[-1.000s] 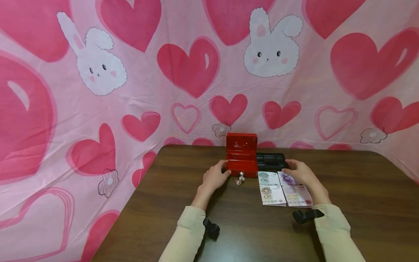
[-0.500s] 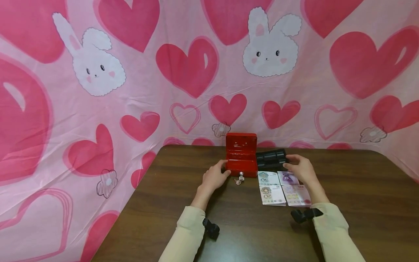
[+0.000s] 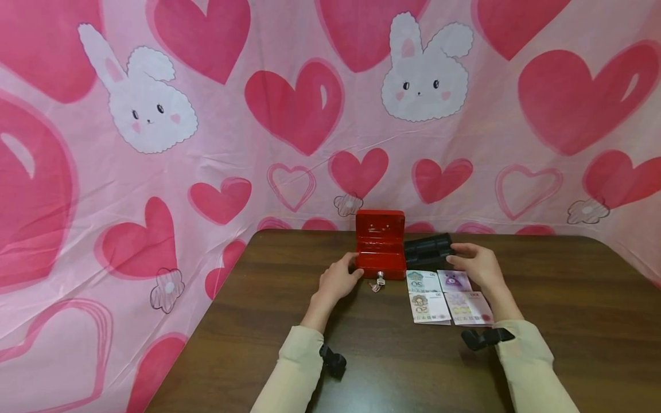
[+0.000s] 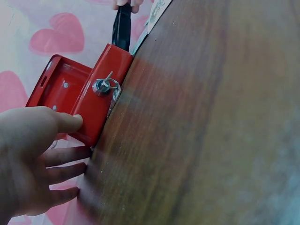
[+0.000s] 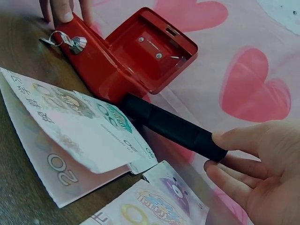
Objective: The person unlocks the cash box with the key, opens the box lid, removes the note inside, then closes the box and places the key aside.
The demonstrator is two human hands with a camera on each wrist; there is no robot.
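Observation:
A small red cash box [image 3: 381, 265] stands with its lid raised, a key [image 4: 107, 82] in its front lock. My left hand [image 3: 338, 279] rests against its left front corner; in the left wrist view the thumb presses the front while the other fingers spread straight along the side. My right hand [image 3: 479, 267] pinches the right end of a black compartment tray [image 3: 427, 249] between thumb and fingers. The tray slants, its held end raised and its other end beside the box. In front lie folded banknotes [image 3: 431, 307], purple, pink, green and brown.
A ring with more keys [image 3: 376, 285] hangs from the lock. The brown wooden table [image 3: 392, 367] reaches toward me and to both sides. A pink cloth [image 3: 304, 189] with hearts and rabbits hangs behind the table's far edge. Black wrist cameras [image 3: 333, 360] sit on both sleeves.
My right hand has taken hold of the tray's right end and raised it, so the tray now slants instead of lying flat. The left hand and the box have stayed in place.

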